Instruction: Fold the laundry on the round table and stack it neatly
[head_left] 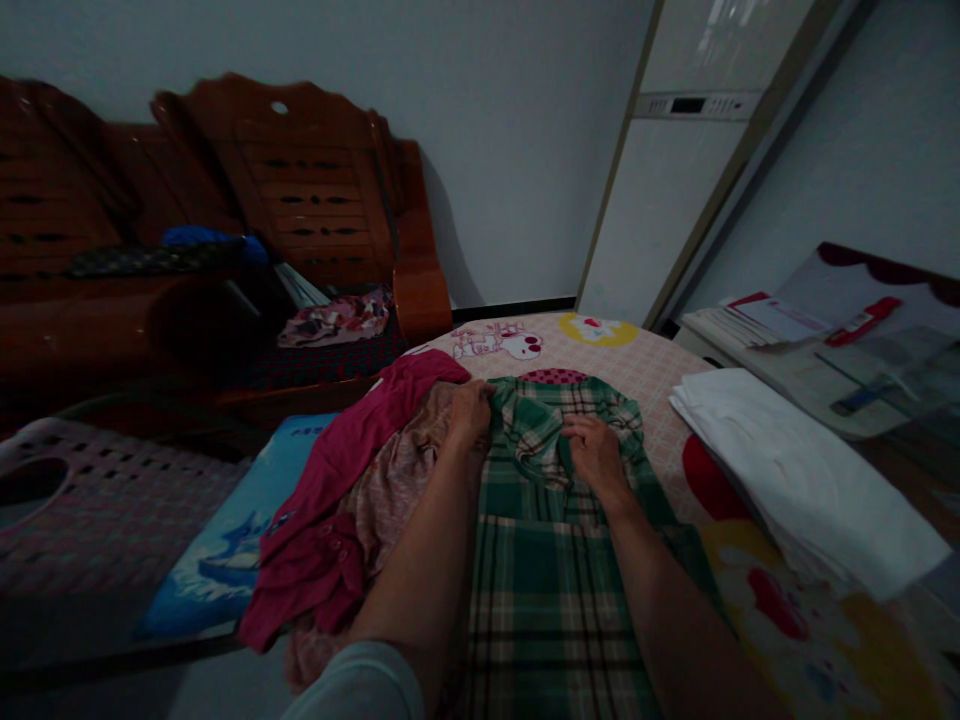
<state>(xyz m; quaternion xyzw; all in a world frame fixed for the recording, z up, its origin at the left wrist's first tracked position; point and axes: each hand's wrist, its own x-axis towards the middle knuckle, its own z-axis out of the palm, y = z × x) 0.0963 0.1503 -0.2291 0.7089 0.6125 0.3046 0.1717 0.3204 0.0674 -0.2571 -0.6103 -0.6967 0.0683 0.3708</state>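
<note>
A green plaid shirt (555,580) lies spread on the round table, its collar (534,425) at the far end. My left hand (471,412) is closed on the shirt's far left corner, by the shoulder. At the collar's right side, my right hand (594,450) has its fingers bent and pinching the cloth. Under my left forearm lies a brownish patterned garment (397,480). A magenta garment (330,500) is beside it, hanging over the table's left edge.
The tablecloth (652,365) has cartoon prints. A folded white cloth (802,470) lies on the right, near a side stand with papers (780,315). To the left are a woven chair (120,500), a blue printed bag (240,530) and a wooden sofa (300,190). A tall white cabinet unit (660,200) stands behind.
</note>
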